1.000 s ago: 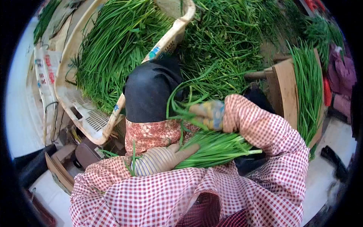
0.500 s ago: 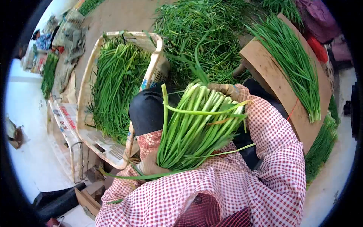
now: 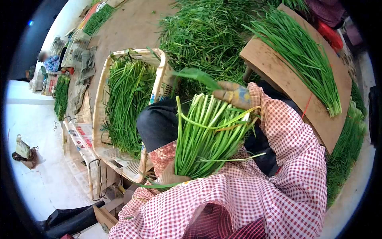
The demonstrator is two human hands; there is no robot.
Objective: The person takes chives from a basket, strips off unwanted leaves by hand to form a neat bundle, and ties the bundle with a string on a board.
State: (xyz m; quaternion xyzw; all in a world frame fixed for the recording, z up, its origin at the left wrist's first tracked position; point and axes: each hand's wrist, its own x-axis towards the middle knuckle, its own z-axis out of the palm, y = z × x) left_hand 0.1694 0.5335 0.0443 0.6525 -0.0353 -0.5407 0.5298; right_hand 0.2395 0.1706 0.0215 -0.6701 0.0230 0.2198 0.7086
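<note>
A thick bunch of garlic chives (image 3: 211, 135) lies across my lap, its pale cut ends pointing up and away from me. My gloved left hand (image 3: 174, 176) is closed round the leafy lower end, its fingers partly hidden under the leaves. Just above the pale ends, my right hand (image 3: 232, 95), in a stained glove, is closed on a few loose chive leaves (image 3: 197, 77), blurred by motion, that stick out to the left. A yellowish bent leaf (image 3: 215, 126) lies across the bunch.
Left stands a white plastic crate (image 3: 162, 65) holding chives. Loose green leaves (image 3: 207, 36) are heaped ahead. On the right, a brown board (image 3: 262, 57) bears another bunch (image 3: 310, 59), with more chives (image 3: 346, 147) beside it. A person (image 3: 51, 63) is at far left.
My right hand has risen a little above the cut ends, and the leaves in it now point left rather than up. My left hand keeps its hold; the whole view has shifted slightly.
</note>
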